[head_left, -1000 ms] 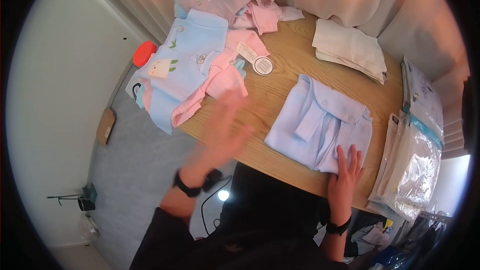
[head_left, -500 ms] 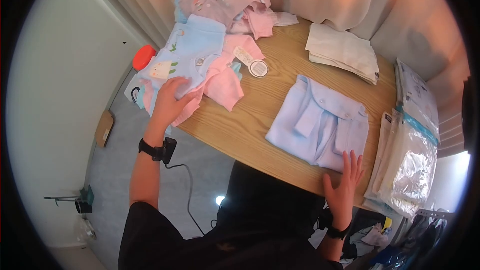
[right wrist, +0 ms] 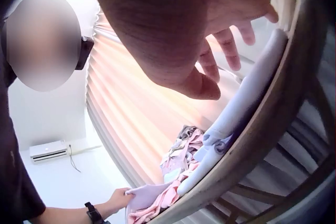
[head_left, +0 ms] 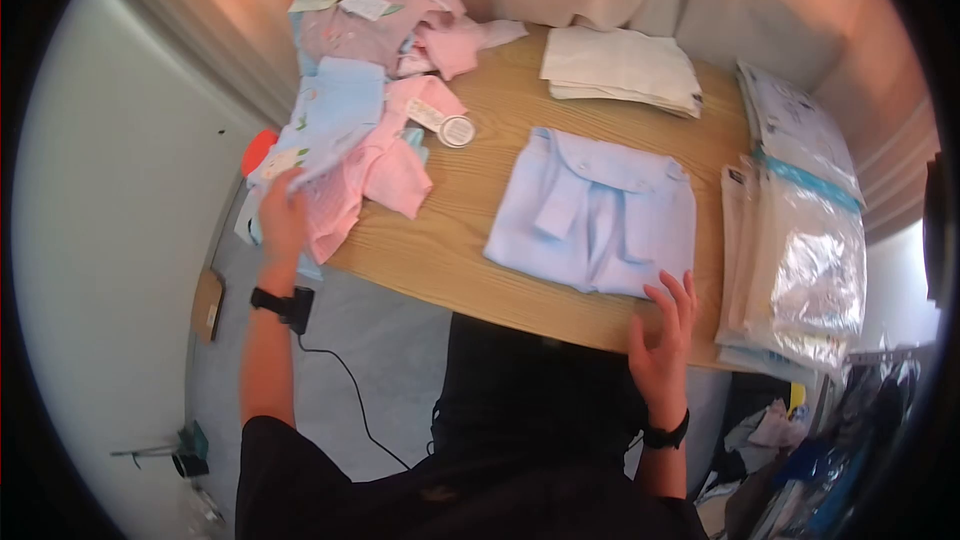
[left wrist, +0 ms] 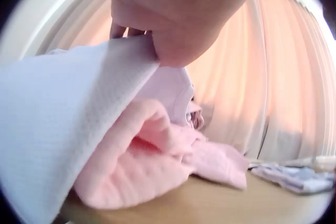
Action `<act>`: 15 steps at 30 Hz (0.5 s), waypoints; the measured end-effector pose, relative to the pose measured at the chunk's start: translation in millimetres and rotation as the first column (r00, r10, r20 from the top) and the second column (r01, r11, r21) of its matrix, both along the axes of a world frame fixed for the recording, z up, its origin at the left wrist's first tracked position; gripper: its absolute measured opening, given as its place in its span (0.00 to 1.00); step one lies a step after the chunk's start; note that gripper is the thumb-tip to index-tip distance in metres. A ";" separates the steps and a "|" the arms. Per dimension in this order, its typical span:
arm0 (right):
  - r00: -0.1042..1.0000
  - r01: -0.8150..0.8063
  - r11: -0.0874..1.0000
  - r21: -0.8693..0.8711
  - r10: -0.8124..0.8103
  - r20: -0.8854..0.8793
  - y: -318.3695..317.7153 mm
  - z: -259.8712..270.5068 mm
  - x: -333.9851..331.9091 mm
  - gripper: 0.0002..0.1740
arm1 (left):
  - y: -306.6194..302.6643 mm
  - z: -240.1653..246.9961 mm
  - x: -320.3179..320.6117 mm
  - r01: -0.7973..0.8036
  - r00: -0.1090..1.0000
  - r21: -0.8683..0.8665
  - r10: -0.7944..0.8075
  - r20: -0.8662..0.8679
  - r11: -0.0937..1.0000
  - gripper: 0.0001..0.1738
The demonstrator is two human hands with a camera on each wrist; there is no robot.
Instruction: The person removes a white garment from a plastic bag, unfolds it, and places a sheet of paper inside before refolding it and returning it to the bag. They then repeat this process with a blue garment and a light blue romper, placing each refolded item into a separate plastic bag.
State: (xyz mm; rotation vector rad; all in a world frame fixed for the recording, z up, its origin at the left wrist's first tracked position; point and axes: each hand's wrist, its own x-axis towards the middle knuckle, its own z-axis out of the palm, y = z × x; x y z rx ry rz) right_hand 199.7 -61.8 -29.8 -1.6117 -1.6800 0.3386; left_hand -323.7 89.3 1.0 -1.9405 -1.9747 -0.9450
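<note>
At the left of the table in the head view, my left hand [head_left: 283, 215] pinches the edge of a light blue garment [head_left: 340, 100] with a print. The left wrist view shows that blue cloth [left wrist: 58, 108] lifted in the fingers, above a pink garment [left wrist: 136, 166]. A folded pale blue garment [head_left: 600, 210] with buttons lies in the middle of the table. My right hand [head_left: 665, 345] is just off its lower right corner, fingers spread and slightly bent, holding nothing. In the right wrist view this hand [right wrist: 210, 40] is above the table edge.
A heap of clothes [head_left: 380, 20] lies at the back left, beside a round white tag [head_left: 456, 131]. White sheets [head_left: 620, 70] lie at the back. Clear plastic packages [head_left: 810, 260] line the right side. A red lid [head_left: 259, 153] is at the left edge.
My left hand has moved left from over the table to the light blue garment and taken hold of its edge. My right hand has come off the folded garment. The head view has shifted.
</note>
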 end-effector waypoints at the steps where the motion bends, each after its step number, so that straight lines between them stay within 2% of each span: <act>1: 1.000 0.000 1.000 0.020 0.000 -0.010 -1.1 0.8 0.5 0.23 | 3.2 10.8 -6.0 0.005 1.000 0.128 -0.003 -0.015 0.992 0.17; 3: 0.999 0.009 0.997 0.080 -0.006 -0.037 -4.1 0.0 1.0 0.22 | 7.9 41.9 -9.7 -0.139 0.985 0.193 0.115 0.131 0.971 0.15; 5: 0.997 0.025 0.987 0.162 -0.014 -0.070 -8.7 -2.5 1.4 0.20 | 0.1 91.2 7.2 -0.087 0.996 0.363 0.082 0.030 0.928 0.14; 7: 0.996 0.045 0.959 0.279 -0.021 -0.091 -15.4 -1.4 -0.7 0.21 | -19.0 140.3 37.5 -0.038 0.999 0.455 0.038 0.009 0.890 0.14; 9: 0.991 0.031 0.917 0.398 0.024 -0.132 -18.6 5.5 -11.3 0.22 | -48.1 180.2 75.8 0.091 0.989 0.518 -0.137 0.052 0.851 0.14; 11: 0.974 -0.015 0.860 0.510 0.127 -0.186 -22.7 22.1 -33.6 0.24 | -95.3 214.8 133.8 0.092 0.995 0.481 -0.103 -0.004 0.872 0.16; 13: 0.936 -0.148 0.808 0.571 0.301 -0.183 -20.7 33.1 -54.8 0.38 | -134.1 227.8 166.3 0.170 0.980 0.485 -0.199 0.009 0.858 0.19; 15: 0.872 -0.253 0.797 0.549 0.434 -0.228 -18.7 54.5 -81.6 0.47 | -158.5 221.5 197.3 0.161 0.921 0.605 -0.339 0.192 0.780 0.22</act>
